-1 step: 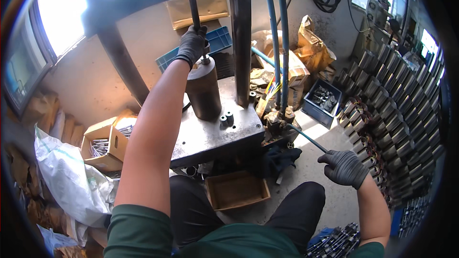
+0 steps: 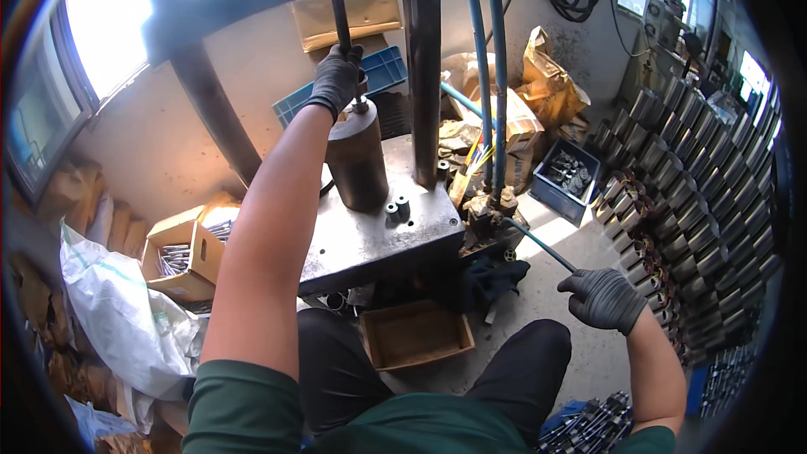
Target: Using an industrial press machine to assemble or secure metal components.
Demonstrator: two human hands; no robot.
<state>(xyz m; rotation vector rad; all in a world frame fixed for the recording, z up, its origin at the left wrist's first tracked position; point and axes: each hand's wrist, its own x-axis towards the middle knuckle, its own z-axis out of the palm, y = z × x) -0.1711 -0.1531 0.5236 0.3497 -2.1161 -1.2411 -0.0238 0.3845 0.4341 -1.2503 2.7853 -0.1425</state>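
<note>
My left hand (image 2: 338,80), in a dark grey glove, is wrapped round the lower end of a dark press rod (image 2: 340,15). Just under it, a thin shaft end (image 2: 361,106) sticks up from a metal cylinder (image 2: 360,166) standing upright on the steel press bed (image 2: 361,244). My fingers partly hide where rod and shaft meet. Two small black bushings (image 2: 398,208) stand beside the cylinder's base. Low on the right, my gloved right hand (image 2: 607,298) is closed round the end of a thin blue lever (image 2: 542,245), which runs to a valve block (image 2: 487,217).
Press columns (image 2: 420,84) flank the bed, with blue hoses (image 2: 498,59) on the right. Stacked metal cylinders (image 2: 689,202) fill the far right. A cardboard box of metal pins (image 2: 195,262) stands left, a wooden tray (image 2: 420,357) below, a bin of parts (image 2: 551,202) beyond the lever.
</note>
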